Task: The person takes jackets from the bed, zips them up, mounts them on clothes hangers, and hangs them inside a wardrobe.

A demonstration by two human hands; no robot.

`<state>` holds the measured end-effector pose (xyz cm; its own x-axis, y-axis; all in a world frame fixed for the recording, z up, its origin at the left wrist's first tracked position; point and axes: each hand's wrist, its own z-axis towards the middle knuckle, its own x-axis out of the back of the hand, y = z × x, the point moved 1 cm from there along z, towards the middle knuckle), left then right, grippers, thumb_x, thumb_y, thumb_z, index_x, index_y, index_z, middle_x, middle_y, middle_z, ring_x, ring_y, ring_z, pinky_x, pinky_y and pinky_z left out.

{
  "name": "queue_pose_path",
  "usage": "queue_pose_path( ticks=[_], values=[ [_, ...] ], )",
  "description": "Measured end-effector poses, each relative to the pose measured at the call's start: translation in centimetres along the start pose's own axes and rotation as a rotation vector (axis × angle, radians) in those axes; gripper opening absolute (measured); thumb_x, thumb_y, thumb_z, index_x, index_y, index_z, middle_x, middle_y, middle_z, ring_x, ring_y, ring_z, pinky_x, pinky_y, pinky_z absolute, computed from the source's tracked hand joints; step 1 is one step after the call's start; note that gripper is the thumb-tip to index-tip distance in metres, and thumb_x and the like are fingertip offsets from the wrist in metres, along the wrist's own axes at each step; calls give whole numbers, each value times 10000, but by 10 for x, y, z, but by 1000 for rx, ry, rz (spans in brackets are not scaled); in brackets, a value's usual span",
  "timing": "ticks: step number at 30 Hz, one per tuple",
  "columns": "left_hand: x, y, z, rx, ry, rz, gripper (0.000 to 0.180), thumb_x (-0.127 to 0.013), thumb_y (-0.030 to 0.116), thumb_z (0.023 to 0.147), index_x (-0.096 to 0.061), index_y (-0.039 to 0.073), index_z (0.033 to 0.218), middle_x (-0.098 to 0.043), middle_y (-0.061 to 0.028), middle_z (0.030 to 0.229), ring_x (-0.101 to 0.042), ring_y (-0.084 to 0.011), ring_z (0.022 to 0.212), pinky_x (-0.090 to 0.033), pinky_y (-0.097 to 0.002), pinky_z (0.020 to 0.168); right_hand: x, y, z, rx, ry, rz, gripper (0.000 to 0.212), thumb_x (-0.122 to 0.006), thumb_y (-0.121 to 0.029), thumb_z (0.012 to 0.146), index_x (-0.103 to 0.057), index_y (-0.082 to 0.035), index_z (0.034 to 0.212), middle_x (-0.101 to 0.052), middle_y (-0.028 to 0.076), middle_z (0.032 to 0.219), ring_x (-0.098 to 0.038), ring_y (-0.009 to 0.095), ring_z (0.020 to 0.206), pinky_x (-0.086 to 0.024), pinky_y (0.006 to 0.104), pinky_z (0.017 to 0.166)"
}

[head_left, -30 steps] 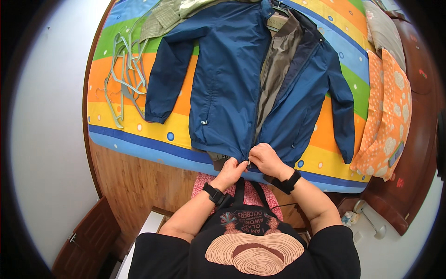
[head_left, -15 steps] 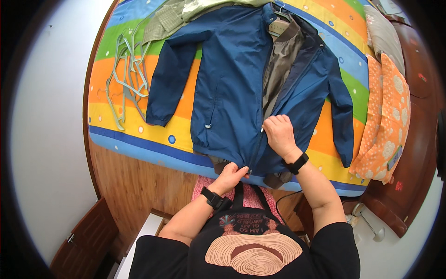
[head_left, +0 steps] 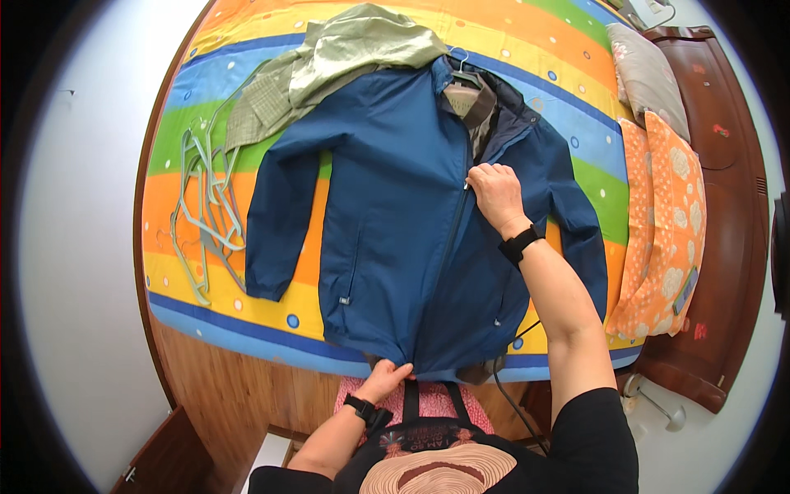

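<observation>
A blue zip-up jacket [head_left: 383, 214] lies front up on the bed, its collar at the far end around a hanger [head_left: 466, 77]. My right hand [head_left: 496, 196] is closed in a pinch on the zipper pull [head_left: 467, 185], high on the jacket's front. Below it the zipper [head_left: 436, 284] is joined down to the hem; above it the front gapes and a brown-grey lining [head_left: 484, 123] shows. At the near edge, my left hand [head_left: 385, 382] grips the hem beside the zipper's bottom end, thumb on top.
Several pale green hangers [head_left: 202, 218] lie in a tangle to the left. A light green garment [head_left: 346, 53] is heaped beyond the left sleeve. Orange pillows [head_left: 671, 222] and a grey pillow [head_left: 646, 78] rest by the wooden headboard [head_left: 724, 222]. A dark cable [head_left: 504, 395] hangs at the near edge.
My right hand has slid the zipper pull up toward the collar, closing more of the jacket's front. My left hand keeps its hold on the hem. The view has shifted.
</observation>
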<state>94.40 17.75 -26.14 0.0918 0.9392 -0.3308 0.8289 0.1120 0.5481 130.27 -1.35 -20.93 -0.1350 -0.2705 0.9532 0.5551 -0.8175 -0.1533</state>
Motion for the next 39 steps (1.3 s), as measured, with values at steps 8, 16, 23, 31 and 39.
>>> queue_pose_path(
  ticks=[8, 16, 23, 31, 39],
  values=[
    [8, 8, 7, 262, 41, 25, 241, -558, 172, 853, -574, -45, 955, -628, -72, 835, -590, -165, 763, -459, -289, 737, -15, 44, 55, -76, 35, -97, 76, -581, -197, 768, -548, -129, 763, -534, 16, 740, -555, 194, 750, -431, 325, 688],
    [14, 12, 23, 452, 172, 57, 329, -593, 288, 816, -642, -37, 844, -654, -94, 823, -577, -177, 810, -417, -285, 787, -29, 77, 95, -18, 15, -255, 61, -584, -206, 765, -564, -148, 769, -522, 8, 752, -563, 180, 736, -431, 314, 638],
    [18, -6, 33, 505, 164, 152, 398, -582, 378, 809, -673, -9, 825, -663, -92, 868, -578, -191, 837, -409, -278, 808, -30, 100, 120, -190, 98, -233, 82, -570, -221, 777, -569, -139, 774, -543, 21, 756, -576, 212, 732, -460, 343, 630],
    [22, 3, 40, 613, 83, 254, 450, -529, 504, 808, -698, 92, 875, -651, -107, 898, -561, -207, 836, -404, -274, 789, -45, 111, 135, -195, 67, -195, 90, -572, -226, 781, -588, -141, 804, -564, 21, 788, -575, 216, 757, -456, 340, 657],
    [21, -11, 36, 619, 107, 255, 465, -511, 539, 794, -700, 119, 854, -643, -104, 855, -549, -192, 776, -411, -269, 749, -51, 104, 116, -41, 64, 160, 168, -611, -94, 731, -584, -81, 896, -570, 79, 859, -560, 259, 832, -452, 338, 720]
  ],
)
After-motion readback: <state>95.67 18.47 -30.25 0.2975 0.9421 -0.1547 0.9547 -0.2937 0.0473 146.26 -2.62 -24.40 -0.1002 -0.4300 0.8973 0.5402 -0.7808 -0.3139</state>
